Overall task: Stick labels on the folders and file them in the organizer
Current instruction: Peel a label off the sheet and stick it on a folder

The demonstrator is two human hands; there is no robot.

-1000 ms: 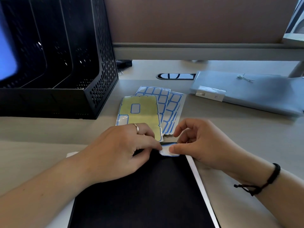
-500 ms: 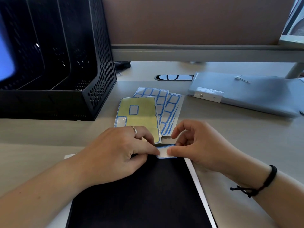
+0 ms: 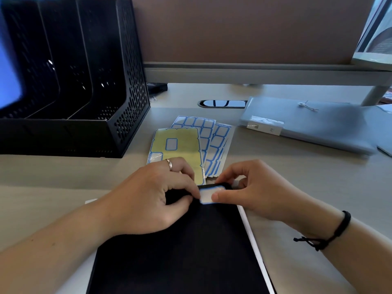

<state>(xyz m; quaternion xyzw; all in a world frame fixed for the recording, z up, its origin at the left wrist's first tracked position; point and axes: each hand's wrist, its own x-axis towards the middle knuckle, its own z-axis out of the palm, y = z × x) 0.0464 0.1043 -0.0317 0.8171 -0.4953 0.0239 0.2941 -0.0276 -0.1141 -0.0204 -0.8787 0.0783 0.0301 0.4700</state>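
A black folder (image 3: 191, 251) lies on the desk in front of me. At its far edge sits a white label with a blue border (image 3: 209, 195). My left hand (image 3: 152, 194) touches the label's left side with curled fingertips. My right hand (image 3: 252, 189) pinches its right side, thumb on top. Beyond the hands lie label sheets (image 3: 203, 143), the nearest one mostly peeled to yellow backing (image 3: 186, 143). A black mesh organizer (image 3: 89, 85) with upright slots stands at the back left.
A pale translucent string-tie folder (image 3: 307, 126) lies at the right of the desk. A cable slot (image 3: 222, 103) is set in the desk behind the sheets. A partition wall runs along the back. White paper edges stick out beside the black folder.
The label now lies flatter on the folder's far edge and shows more of its face. Both hands stay on it, shifted only slightly.
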